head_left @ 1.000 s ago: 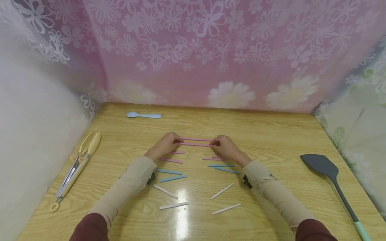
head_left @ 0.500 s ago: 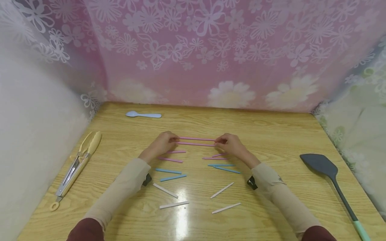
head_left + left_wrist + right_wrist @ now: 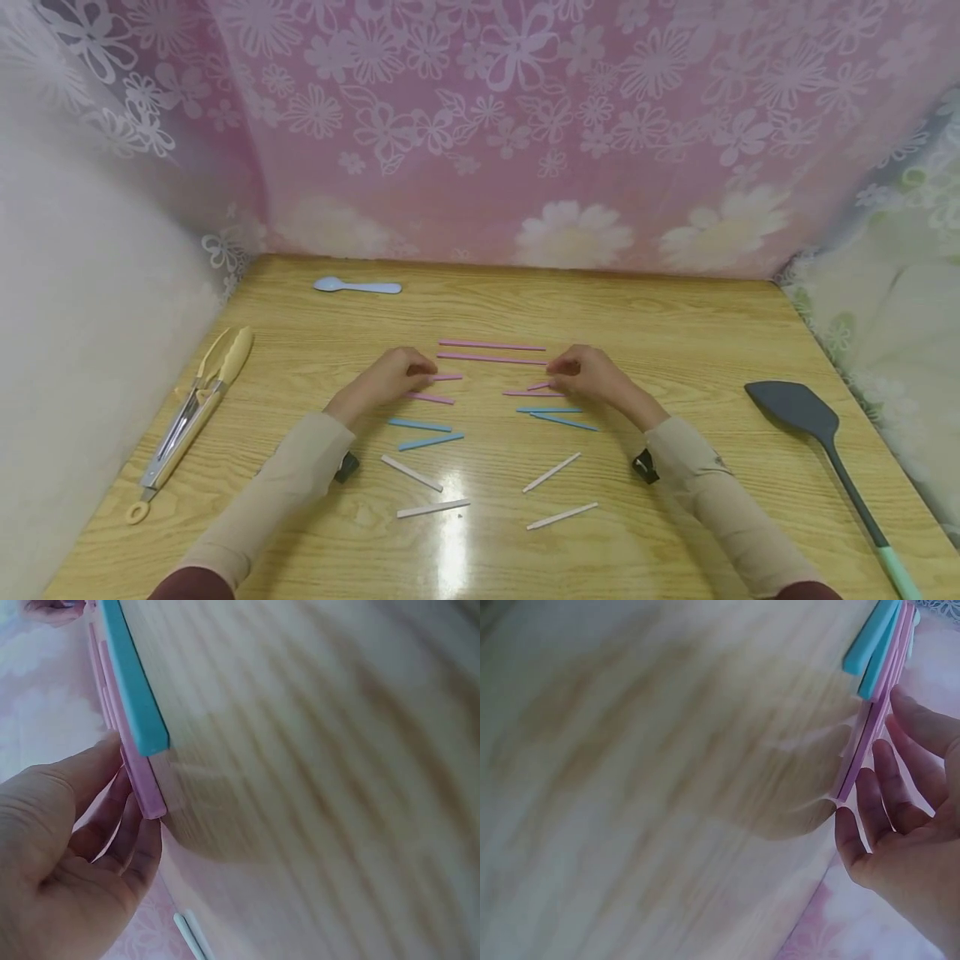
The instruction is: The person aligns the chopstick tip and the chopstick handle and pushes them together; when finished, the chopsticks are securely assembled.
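Two long pink sticks [image 3: 491, 359] lie nearly parallel on the table, with neither hand on them. My left hand [image 3: 382, 382] is at the outer ends of two short pink sticks [image 3: 435, 399] on the left. In the left wrist view its thumb and bent fingers lie either side of a pink stick's end [image 3: 150, 796]; firm contact is unclear. My right hand [image 3: 596, 377] is over the outer ends of two more short pink sticks [image 3: 525, 394]. Its fingers [image 3: 889, 784] are spread and loosely bent beside them in the right wrist view.
Nearer me lie blue sticks [image 3: 431, 442] [image 3: 564, 422] and white sticks [image 3: 433, 509] [image 3: 562, 517], in pairs left and right. Yellow-handled tongs [image 3: 183, 425] lie far left, a pale blue spoon [image 3: 358, 287] at the back, a dark spatula [image 3: 798, 408] far right.
Both hands have let go of the long pink sticks' ends, which now show in full. They have moved apart and toward me, to the short pink sticks.
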Motion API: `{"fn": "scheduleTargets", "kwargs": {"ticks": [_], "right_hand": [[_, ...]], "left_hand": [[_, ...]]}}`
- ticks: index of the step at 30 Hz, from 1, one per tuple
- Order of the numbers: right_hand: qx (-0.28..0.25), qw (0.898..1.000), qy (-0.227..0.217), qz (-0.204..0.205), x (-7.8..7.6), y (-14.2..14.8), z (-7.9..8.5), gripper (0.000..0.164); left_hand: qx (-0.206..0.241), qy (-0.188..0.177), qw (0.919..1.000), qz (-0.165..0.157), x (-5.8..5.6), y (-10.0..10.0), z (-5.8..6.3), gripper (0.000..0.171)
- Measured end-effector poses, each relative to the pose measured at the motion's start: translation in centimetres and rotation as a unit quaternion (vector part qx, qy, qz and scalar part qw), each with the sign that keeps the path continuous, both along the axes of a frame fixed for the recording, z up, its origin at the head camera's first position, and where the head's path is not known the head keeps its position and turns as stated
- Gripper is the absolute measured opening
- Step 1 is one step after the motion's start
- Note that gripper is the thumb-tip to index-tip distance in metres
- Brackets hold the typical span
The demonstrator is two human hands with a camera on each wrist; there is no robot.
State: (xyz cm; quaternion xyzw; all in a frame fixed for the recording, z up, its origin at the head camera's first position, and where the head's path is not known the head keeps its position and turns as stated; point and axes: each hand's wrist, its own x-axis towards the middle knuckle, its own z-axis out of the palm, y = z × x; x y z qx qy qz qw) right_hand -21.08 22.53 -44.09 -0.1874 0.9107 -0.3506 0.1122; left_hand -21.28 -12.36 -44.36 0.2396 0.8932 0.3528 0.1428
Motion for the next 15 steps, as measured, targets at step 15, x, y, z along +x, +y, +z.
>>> {"fn": "scheduleTargets", "kwargs": {"ticks": [15], "right_hand": [[0.015,1.000,0.023,0.014,0.24,-0.15,-0.03,0.006]], "left_hand": [[-0.017,0.009,0.9997,-0.016,0.39,0.05,0.08,0.019]]}}
